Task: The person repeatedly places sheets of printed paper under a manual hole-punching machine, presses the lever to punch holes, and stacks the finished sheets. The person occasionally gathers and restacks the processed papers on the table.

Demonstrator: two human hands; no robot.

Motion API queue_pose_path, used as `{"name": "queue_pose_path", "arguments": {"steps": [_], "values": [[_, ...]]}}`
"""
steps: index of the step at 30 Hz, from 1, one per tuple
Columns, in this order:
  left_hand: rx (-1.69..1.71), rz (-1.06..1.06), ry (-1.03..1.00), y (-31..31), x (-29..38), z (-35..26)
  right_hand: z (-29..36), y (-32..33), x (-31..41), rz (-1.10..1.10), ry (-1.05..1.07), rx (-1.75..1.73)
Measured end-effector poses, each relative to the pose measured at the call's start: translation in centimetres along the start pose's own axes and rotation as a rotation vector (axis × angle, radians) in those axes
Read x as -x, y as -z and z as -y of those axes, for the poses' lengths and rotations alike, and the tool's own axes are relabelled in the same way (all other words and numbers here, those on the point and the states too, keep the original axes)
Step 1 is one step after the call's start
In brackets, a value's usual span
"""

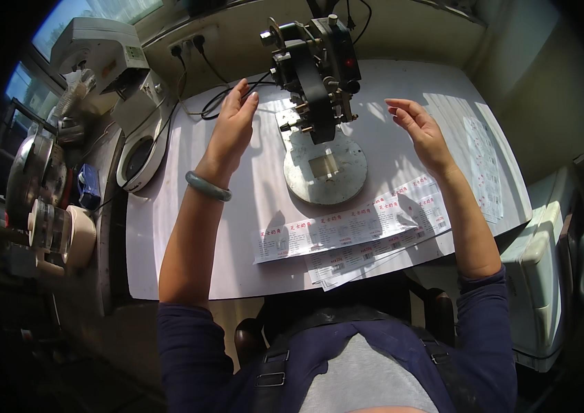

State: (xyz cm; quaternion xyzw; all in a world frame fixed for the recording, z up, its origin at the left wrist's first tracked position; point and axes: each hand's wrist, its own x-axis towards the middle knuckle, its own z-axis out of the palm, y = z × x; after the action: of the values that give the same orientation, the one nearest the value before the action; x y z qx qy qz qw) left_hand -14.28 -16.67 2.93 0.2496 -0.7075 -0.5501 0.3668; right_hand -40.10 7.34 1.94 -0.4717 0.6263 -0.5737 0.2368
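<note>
A black-headed benchtop coding machine (318,77) with a round, worn white base (297,180) stands in the middle of the table. To its left, my left hand (233,124) is raised with nothing in it, thumb apart from the fingers; a grey-green bangle sits on that wrist. On the other side, my right hand (422,131) is empty too, its fingers loosely curved and the thumb close to them. Neither hand touches the machine. Strips of printed labels (330,233) with red and black writing lie in overlapping layers in front of the base, near my right forearm.
More label sheets (483,170) lie along the right side of the white table (194,248). A white machine with a ring-shaped base (142,160) stands at the left edge. Black cables (209,106) run behind my left hand. Stacked containers (54,229) are at far left, a white cabinet (535,284) at right.
</note>
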Motion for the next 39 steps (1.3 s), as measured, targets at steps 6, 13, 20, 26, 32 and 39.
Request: {"name": "queue_pose_path", "arguments": {"steps": [6,13,20,26,32,39], "values": [[0.48,-0.04,0.777,-3.5,3.7,4.3,-9.5,-5.0,-2.4,-0.06,-0.391,-0.312],[0.55,-0.166,0.522,-5.6,5.8,5.2,-8.6,-13.3,0.0,-0.334,-0.367,-0.478],[0.538,-0.123,0.557,-2.6,3.7,6.2,-7.9,-14.1,-0.4,-0.283,-0.324,-0.481],[0.121,-0.068,0.068,1.5,-11.8,-1.1,-7.8,-12.0,-0.4,-0.254,-0.159,-0.152],[0.044,0.155,0.217,-0.4,-16.8,-3.6,-3.7,-9.2,2.7,-0.188,0.008,-0.055],[0.197,0.276,0.122,2.3,-15.5,-2.9,-1.7,-3.8,6.5,0.26,0.045,0.454]]}}
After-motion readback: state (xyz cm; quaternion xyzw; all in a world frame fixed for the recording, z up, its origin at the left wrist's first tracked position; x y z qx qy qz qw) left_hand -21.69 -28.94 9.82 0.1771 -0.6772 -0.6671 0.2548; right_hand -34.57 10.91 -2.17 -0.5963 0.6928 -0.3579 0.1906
